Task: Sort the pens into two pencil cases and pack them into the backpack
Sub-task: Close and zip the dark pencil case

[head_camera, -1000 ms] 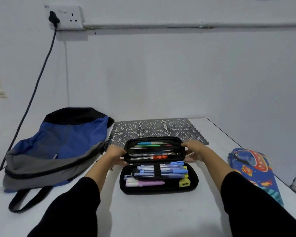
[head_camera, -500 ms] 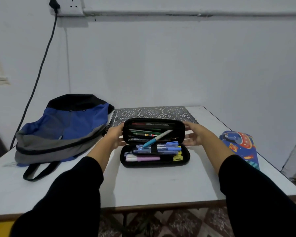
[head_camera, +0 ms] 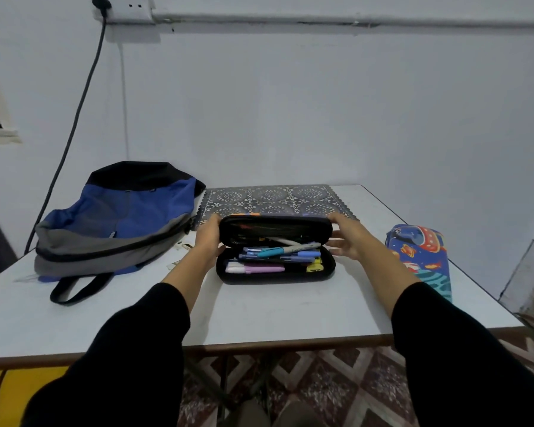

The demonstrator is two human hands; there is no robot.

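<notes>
A black pencil case (head_camera: 275,276) lies mid-table, its lid (head_camera: 275,224) tipped forward and half closed over the base. Inside lie several blue pens, a teal pen (head_camera: 285,250) lying slanted across them, a lilac highlighter (head_camera: 255,268) and a yellow item (head_camera: 314,267). My left hand (head_camera: 208,238) grips the lid's left end and my right hand (head_camera: 344,237) holds its right end, fingers spread. A blue, grey and black backpack (head_camera: 117,220) lies flat at the left. A second, blue space-print pencil case (head_camera: 420,257) lies shut at the right.
A patterned black-and-white mat (head_camera: 275,198) lies behind the black case against the wall. A dark cable (head_camera: 74,124) hangs from a wall socket down behind the backpack. The white table's front edge (head_camera: 259,342) is near me, with patterned floor below.
The lid has been swung forward from lying flat open to half closed, and the teal pen has slid out of the lid onto the base. The view has pulled back from the table.
</notes>
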